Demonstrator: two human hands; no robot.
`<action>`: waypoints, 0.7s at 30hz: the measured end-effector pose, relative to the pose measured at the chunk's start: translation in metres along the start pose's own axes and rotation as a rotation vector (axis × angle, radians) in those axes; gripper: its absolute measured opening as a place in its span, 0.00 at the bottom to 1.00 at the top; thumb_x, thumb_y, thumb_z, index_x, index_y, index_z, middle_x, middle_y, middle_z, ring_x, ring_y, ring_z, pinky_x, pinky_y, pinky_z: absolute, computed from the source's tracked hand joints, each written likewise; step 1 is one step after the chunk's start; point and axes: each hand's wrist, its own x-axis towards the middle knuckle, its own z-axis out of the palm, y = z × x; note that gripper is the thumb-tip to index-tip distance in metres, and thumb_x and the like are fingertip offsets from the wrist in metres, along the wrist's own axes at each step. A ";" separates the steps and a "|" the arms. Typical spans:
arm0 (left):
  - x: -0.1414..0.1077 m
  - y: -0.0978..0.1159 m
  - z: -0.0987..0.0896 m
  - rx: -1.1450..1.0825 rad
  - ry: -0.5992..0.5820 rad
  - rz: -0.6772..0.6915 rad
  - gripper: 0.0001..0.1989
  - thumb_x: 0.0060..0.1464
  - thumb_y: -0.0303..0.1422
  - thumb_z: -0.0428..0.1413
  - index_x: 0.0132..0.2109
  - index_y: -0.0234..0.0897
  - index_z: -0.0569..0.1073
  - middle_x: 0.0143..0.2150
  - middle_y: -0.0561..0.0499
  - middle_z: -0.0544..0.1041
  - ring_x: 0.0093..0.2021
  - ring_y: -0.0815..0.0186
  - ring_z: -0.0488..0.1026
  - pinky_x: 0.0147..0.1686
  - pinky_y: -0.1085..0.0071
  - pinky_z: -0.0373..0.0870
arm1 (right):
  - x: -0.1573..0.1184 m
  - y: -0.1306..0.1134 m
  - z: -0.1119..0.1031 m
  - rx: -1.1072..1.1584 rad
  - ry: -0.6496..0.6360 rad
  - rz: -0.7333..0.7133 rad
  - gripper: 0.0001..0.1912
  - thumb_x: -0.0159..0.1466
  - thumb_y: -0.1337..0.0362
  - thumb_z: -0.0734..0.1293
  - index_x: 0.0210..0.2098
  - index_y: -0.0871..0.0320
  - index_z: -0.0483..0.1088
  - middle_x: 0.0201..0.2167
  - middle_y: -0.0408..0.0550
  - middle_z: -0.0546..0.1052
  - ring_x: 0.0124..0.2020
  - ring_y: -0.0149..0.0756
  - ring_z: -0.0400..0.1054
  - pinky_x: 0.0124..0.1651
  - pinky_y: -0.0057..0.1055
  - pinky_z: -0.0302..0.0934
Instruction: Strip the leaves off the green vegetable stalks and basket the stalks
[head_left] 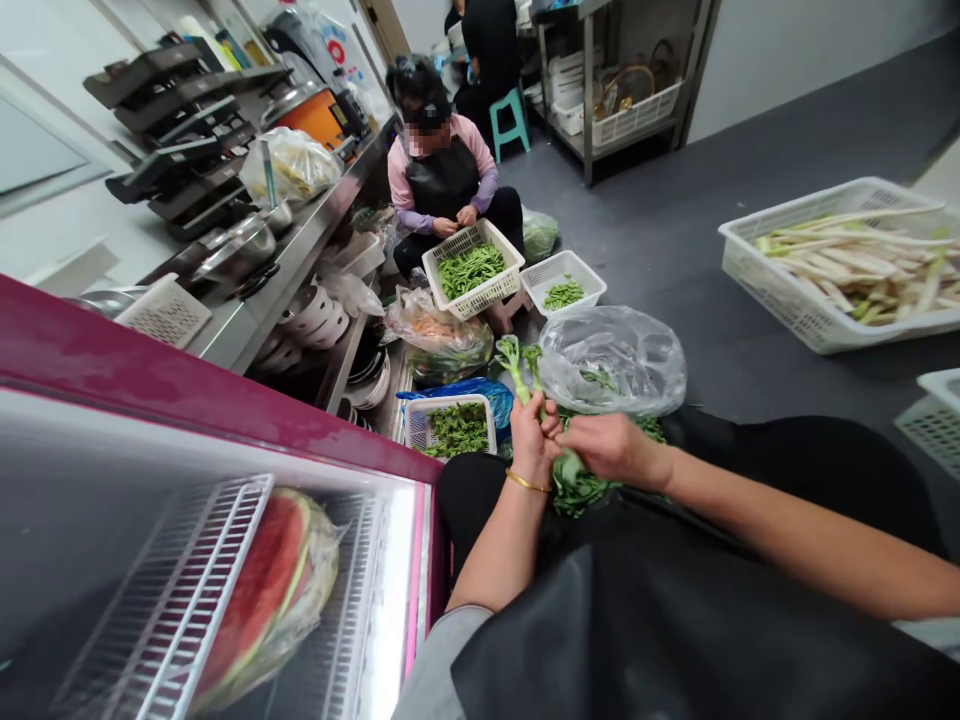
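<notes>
Wrapped in my left hand (534, 440) are a few pale green vegetable stalks (514, 368), their heads pointing up and away from me. My right hand (613, 447) is closed close beside it, its fingertips pinching at a green leaf (570, 468) that hangs below. Under both hands, a heap of loose dark green leaves (581, 495) lies near my lap, partly hidden. Just beyond them rests a clear plastic bag (645, 365) with a few green scraps in it. To the left stands a small white basket (409, 428) of trimmed greens.
Opposite me a seated person (442, 170) handles green pods over a white basket (469, 302). A second basket (596, 292) stands beside it. White stalks fill a large basket (780, 310) at right. An open fridge with a watermelon (262, 580) is at near left, below a steel counter (255, 320).
</notes>
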 end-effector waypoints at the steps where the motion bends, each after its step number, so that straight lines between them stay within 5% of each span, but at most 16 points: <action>1: 0.000 0.001 -0.001 0.024 -0.004 0.007 0.19 0.42 0.36 0.63 0.36 0.39 0.60 0.21 0.61 0.65 0.13 0.80 0.52 0.16 0.80 0.41 | 0.001 0.008 -0.009 -0.024 -0.007 0.106 0.08 0.58 0.58 0.66 0.28 0.55 0.69 0.26 0.49 0.74 0.28 0.35 0.67 0.32 0.30 0.60; 5: -0.008 -0.007 0.001 0.122 0.008 0.107 0.18 0.41 0.35 0.64 0.36 0.38 0.63 0.21 0.62 0.64 0.15 0.79 0.54 0.16 0.79 0.46 | 0.029 0.036 -0.042 -0.031 0.008 0.460 0.18 0.50 0.49 0.72 0.26 0.57 0.68 0.22 0.49 0.72 0.22 0.36 0.64 0.26 0.32 0.57; 10: -0.015 -0.017 0.011 0.040 -0.079 0.093 0.17 0.44 0.35 0.63 0.37 0.39 0.62 0.22 0.61 0.65 0.15 0.80 0.53 0.16 0.80 0.44 | 0.041 0.013 -0.021 0.326 0.052 0.493 0.20 0.60 0.48 0.62 0.23 0.57 0.66 0.16 0.43 0.69 0.18 0.30 0.62 0.24 0.27 0.57; 15: -0.016 -0.009 0.006 -0.067 -0.186 -0.059 0.18 0.47 0.38 0.63 0.35 0.39 0.59 0.21 0.61 0.64 0.13 0.81 0.50 0.15 0.79 0.39 | 0.019 -0.008 -0.014 0.361 0.176 0.336 0.16 0.60 0.51 0.64 0.25 0.57 0.71 0.24 0.46 0.74 0.26 0.32 0.66 0.31 0.28 0.60; 18: -0.019 -0.012 0.007 -0.006 -0.215 -0.059 0.18 0.47 0.40 0.63 0.36 0.39 0.61 0.23 0.59 0.67 0.13 0.81 0.52 0.14 0.79 0.42 | 0.026 0.001 -0.030 0.414 0.153 0.534 0.19 0.55 0.47 0.67 0.30 0.58 0.72 0.22 0.44 0.73 0.21 0.31 0.64 0.24 0.27 0.58; 21: -0.025 -0.019 0.014 0.085 -0.153 0.065 0.19 0.47 0.41 0.63 0.37 0.39 0.62 0.22 0.61 0.66 0.14 0.80 0.54 0.14 0.79 0.44 | 0.040 0.011 -0.035 0.414 0.125 0.644 0.22 0.51 0.44 0.69 0.23 0.59 0.69 0.15 0.42 0.69 0.17 0.29 0.62 0.21 0.26 0.56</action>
